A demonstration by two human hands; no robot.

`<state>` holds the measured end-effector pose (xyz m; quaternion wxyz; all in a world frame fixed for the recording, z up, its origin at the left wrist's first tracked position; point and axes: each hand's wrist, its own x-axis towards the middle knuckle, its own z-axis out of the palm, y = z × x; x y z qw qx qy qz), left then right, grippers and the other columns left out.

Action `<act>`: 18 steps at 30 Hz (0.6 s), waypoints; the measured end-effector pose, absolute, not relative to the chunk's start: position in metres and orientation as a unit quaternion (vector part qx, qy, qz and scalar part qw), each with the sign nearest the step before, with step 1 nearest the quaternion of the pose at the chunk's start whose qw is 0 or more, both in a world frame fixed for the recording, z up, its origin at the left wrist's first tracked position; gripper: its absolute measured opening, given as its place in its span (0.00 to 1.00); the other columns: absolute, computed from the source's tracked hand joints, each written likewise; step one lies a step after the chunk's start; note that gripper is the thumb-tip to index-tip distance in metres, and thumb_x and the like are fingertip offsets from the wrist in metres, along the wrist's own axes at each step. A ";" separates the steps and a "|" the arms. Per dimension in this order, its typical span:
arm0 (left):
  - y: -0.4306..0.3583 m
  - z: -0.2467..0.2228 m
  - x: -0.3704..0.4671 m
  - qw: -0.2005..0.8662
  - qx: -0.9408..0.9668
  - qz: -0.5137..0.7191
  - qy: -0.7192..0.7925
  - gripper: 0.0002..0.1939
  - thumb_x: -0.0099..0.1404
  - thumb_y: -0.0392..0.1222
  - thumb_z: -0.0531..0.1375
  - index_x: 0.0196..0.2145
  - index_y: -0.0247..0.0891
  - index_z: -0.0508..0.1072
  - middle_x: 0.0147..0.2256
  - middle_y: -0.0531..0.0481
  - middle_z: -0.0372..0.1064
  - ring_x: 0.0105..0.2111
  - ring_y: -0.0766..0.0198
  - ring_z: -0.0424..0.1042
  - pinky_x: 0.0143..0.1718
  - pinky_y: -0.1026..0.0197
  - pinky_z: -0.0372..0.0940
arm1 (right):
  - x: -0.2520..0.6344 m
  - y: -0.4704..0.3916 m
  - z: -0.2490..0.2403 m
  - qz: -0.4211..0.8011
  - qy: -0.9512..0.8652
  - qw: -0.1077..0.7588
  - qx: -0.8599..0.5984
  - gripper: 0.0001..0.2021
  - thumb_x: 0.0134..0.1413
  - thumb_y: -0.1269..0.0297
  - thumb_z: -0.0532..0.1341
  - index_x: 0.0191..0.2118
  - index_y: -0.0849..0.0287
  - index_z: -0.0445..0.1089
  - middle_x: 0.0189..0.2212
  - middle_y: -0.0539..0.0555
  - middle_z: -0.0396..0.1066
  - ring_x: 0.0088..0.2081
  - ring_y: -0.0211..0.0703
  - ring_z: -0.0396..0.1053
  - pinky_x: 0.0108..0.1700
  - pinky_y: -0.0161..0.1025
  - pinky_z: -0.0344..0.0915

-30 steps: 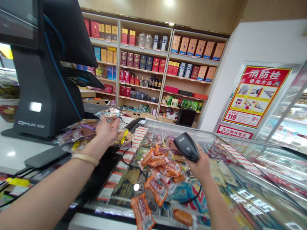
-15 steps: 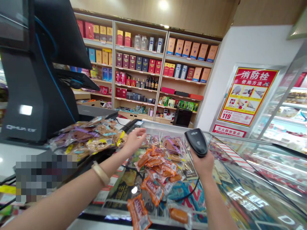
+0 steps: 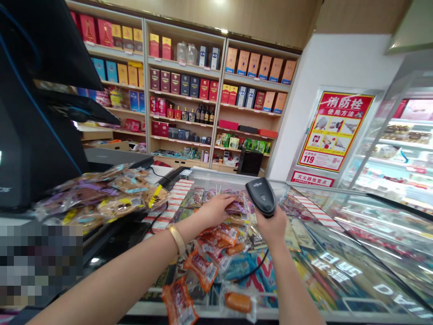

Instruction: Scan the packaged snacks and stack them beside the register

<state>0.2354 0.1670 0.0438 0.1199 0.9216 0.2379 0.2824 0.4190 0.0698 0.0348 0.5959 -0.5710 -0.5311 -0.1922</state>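
Note:
My right hand [image 3: 273,225] is wrapped around the handle of a black barcode scanner [image 3: 262,197], held up over the glass counter [image 3: 216,174]. My left hand [image 3: 216,210], with a gold bangle on its wrist, reaches across the counter. Its fingers are stretched out and partly bent at a clear packet with a purple strip [image 3: 241,205]; whether they touch it I cannot tell. Below that hand lies a heap of orange-wrapped sausages [image 3: 221,234], part of it hidden by the forearm. A single sausage in a clear wrapper [image 3: 238,301] rests near the front edge.
To the left, a pile of flat packaged snacks [image 3: 118,194] lies beside a dark cash register screen [image 3: 50,40]. The scanner's black cable [image 3: 255,268] crosses the counter. Shelves of boxed bottles [image 3: 184,85] stand behind, and a red fire-hydrant poster [image 3: 336,131] hangs on the wall.
My left hand has moved right and forward, from beside the snack pile to above the sausages and the purple-striped packet. The scanner stays in my right hand. The view has shifted slightly.

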 end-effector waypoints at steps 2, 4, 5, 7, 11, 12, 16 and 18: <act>0.165 0.042 0.232 0.104 0.919 0.286 0.252 0.33 0.52 0.29 0.60 0.56 0.42 0.68 0.57 0.43 0.67 0.57 0.52 0.64 0.61 0.52 0.55 | 0.419 0.070 0.034 -0.193 -0.535 0.594 -0.569 0.11 0.47 0.55 0.60 0.29 0.58 0.70 0.24 0.56 0.74 0.26 0.48 0.71 0.29 0.38 0.65; 0.163 0.040 0.229 0.101 0.912 0.290 0.274 0.28 0.53 0.31 0.60 0.53 0.42 0.71 0.54 0.43 0.69 0.55 0.53 0.67 0.59 0.53 0.57 | 0.419 0.071 0.034 -0.192 -0.540 0.592 -0.566 0.11 0.46 0.56 0.60 0.29 0.58 0.70 0.24 0.56 0.74 0.26 0.47 0.70 0.29 0.38 0.65; 0.162 0.040 0.227 0.107 0.905 0.298 0.284 0.24 0.54 0.32 0.60 0.50 0.42 0.73 0.52 0.43 0.71 0.52 0.53 0.69 0.57 0.54 0.59 | 0.419 0.071 0.033 -0.192 -0.542 0.591 -0.566 0.10 0.46 0.56 0.61 0.29 0.58 0.71 0.24 0.56 0.74 0.26 0.47 0.70 0.30 0.38 0.65; 0.163 0.042 0.224 0.130 0.883 0.329 0.308 0.16 0.56 0.33 0.60 0.42 0.42 0.77 0.44 0.44 0.76 0.45 0.55 0.73 0.52 0.57 0.63 | 0.420 0.072 0.032 -0.193 -0.545 0.589 -0.565 0.11 0.46 0.56 0.61 0.30 0.59 0.72 0.25 0.56 0.75 0.27 0.47 0.70 0.30 0.39 0.65; 0.170 0.050 0.214 0.221 0.790 0.455 0.347 0.05 0.57 0.40 0.61 0.29 0.42 0.78 0.26 0.47 0.76 0.29 0.57 0.73 0.39 0.58 0.68 | 0.421 0.073 0.031 -0.190 -0.553 0.589 -0.558 0.11 0.46 0.56 0.61 0.32 0.59 0.72 0.26 0.56 0.75 0.27 0.47 0.71 0.31 0.39 0.66; 0.172 0.052 0.211 0.267 0.757 0.482 0.350 0.05 0.57 0.41 0.62 0.27 0.41 0.78 0.24 0.48 0.75 0.27 0.58 0.73 0.37 0.58 0.69 | 0.420 0.072 0.032 -0.186 -0.556 0.589 -0.556 0.11 0.46 0.56 0.61 0.31 0.58 0.72 0.26 0.55 0.75 0.27 0.47 0.71 0.30 0.39 0.66; 0.177 0.055 0.200 0.498 0.599 0.540 0.318 0.11 0.52 0.48 0.66 0.22 0.37 0.75 0.22 0.52 0.72 0.26 0.62 0.72 0.34 0.58 0.72 | 0.414 0.068 0.037 -0.149 -0.589 0.585 -0.537 0.09 0.47 0.58 0.61 0.30 0.57 0.71 0.25 0.54 0.75 0.26 0.46 0.71 0.29 0.38 0.65; 0.174 0.053 0.196 0.554 0.547 0.557 0.288 0.13 0.50 0.48 0.68 0.22 0.36 0.73 0.22 0.53 0.72 0.28 0.63 0.73 0.38 0.57 0.72 | 0.412 0.066 0.040 -0.122 -0.618 0.578 -0.519 0.09 0.47 0.59 0.61 0.33 0.58 0.72 0.27 0.55 0.76 0.30 0.47 0.72 0.31 0.38 0.66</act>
